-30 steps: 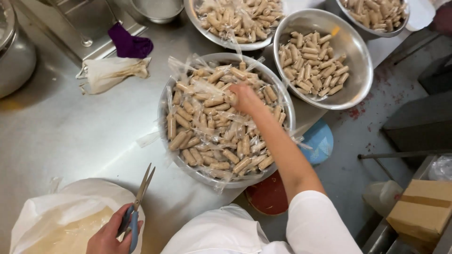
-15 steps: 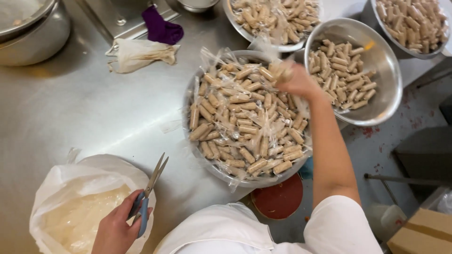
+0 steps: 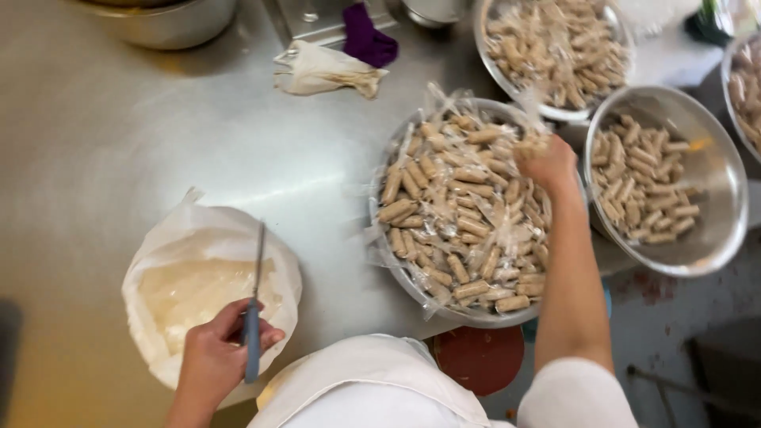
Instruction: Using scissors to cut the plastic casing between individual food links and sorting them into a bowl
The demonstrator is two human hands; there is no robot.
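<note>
- Head view: the right hand [image 3: 548, 165] closes on a small clear-wrapped tan roll [image 3: 529, 147] at the far rim of the round steel bowl [image 3: 388, 250]; light, slippery film, probably best pinched mid-length.
- The left hand [image 3: 212, 357] grips blue-handled scissors [image 3: 253, 317] over the white bag-lined tub [image 3: 154, 246].

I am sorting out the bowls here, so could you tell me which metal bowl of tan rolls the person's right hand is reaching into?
The right hand is over the nearest bowl, whose rolls are still wrapped in clear plastic. The bowl to its right holds unwrapped rolls.
</note>
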